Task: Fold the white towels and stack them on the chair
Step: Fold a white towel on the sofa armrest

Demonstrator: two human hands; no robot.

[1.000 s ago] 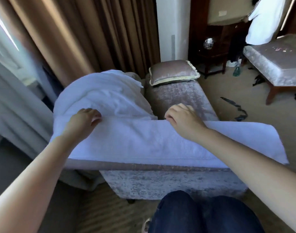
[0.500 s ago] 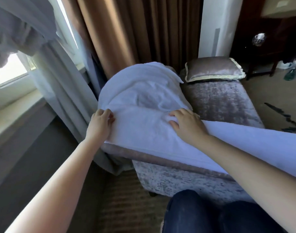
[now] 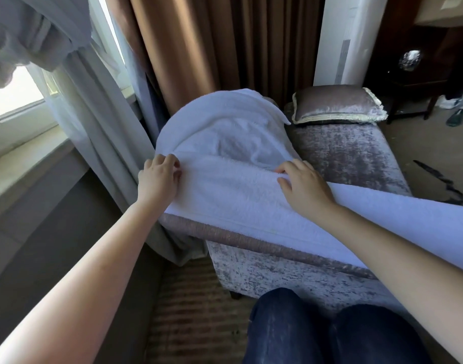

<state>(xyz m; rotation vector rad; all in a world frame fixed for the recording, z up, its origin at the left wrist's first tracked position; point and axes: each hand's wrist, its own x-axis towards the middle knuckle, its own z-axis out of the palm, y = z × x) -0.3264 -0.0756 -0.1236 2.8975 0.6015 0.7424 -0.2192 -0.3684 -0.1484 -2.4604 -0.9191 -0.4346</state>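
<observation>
At the far left a single window (image 3: pixel 12 93) lets in daylight. Beside it hangs a grey curtain (image 3: pixel 94 106), and a brown curtain (image 3: pixel 199 43) hangs further right.

There are two white towels in sight, both on the velvet chair (image 3: pixel 343 153). The draped towel (image 3: pixel 225 127) lies rumpled in a rounded heap over the chair's far left part, just below the brown curtain. The long towel (image 3: pixel 233 200) is folded into a narrow band and lies flat across the near end of the seat. Its long axis runs from the far left to the near right, slanting towards the person. Its left end sits at the chair's left edge, and its right end passes out of view at the right border. Its far edge touches the draped towel.

Both of the person's hands are on the long towel. The left hand (image 3: pixel 159 179) is at the left end, with its fingers curled and pinching the far corner. The right hand (image 3: pixel 304 187) is nearer the band's middle, with fingers bent over the far edge and the thumb tucked against it, gripping the cloth. The two bare forearms reach in from the near side.

One cushion (image 3: pixel 335 105) with pale trim rests at the far end of the seat, to the right of the draped towel. Two knees (image 3: pixel 277 329) in dark denim show at the near edge, just in front of the chair. At the right, a black strip (image 3: pixel 440 179) lies on the floor, well apart from the chair.
</observation>
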